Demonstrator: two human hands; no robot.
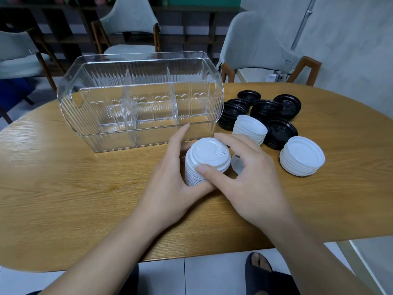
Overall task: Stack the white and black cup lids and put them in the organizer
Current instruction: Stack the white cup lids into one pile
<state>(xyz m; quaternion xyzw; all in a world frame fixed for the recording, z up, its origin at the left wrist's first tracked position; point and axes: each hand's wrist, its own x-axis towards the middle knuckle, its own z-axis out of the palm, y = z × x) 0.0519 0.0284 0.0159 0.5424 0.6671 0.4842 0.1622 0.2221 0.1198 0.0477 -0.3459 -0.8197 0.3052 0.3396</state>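
Both my hands clamp the tall stack of white lids [206, 165] standing on the tabletop [85, 188] before the clear organizer [140, 99] — light, slick, wobbly plastic, so my left hand [174, 179] cups low and my right hand [244, 173] pinches the top.

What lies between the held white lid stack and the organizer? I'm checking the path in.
In the head view, only left hand fingers and bare table separate white lid stack from clear organizer.

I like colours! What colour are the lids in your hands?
White: the stack of lids shows plainly in the head view.
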